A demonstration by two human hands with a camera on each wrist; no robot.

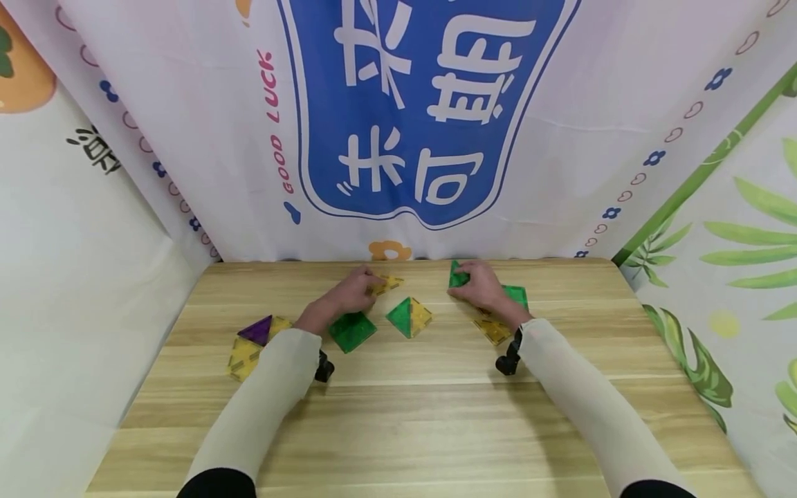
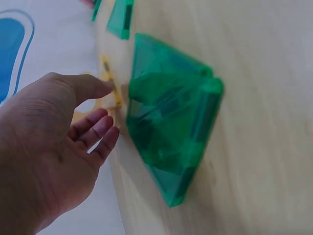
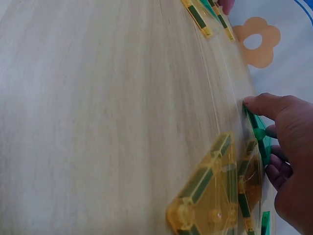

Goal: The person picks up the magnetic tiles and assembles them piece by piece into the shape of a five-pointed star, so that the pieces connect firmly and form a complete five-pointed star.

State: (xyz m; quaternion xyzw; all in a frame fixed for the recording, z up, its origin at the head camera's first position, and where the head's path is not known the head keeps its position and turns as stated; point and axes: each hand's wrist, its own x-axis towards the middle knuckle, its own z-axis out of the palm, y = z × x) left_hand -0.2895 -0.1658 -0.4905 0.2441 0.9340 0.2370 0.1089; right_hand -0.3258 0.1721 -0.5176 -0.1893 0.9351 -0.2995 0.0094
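Observation:
Near the table's back edge, my left hand [image 1: 356, 290] pinches a yellow triangular magnetic tile [image 1: 390, 283]; the thumb lies against it in the left wrist view, with the index finger hidden. My right hand [image 1: 482, 285] grips a green triangular magnetic tile [image 1: 457, 274] between thumb and fingers, also at the back. Below the left hand lie green tiles [image 2: 168, 117] forming a square. Between the hands, a green triangle [image 1: 400, 318] and a yellow triangle [image 1: 420, 318] lie side by side. Yellow tiles [image 3: 208, 196] sit under the right wrist.
At the left, a purple triangular tile [image 1: 257, 330] lies among yellow tiles [image 1: 243, 356], partly covered by the left sleeve. Another green tile [image 1: 516, 295] lies right of the right hand. A printed cloth [image 1: 398, 235] hangs along the back edge of the wooden table [image 1: 411, 429].

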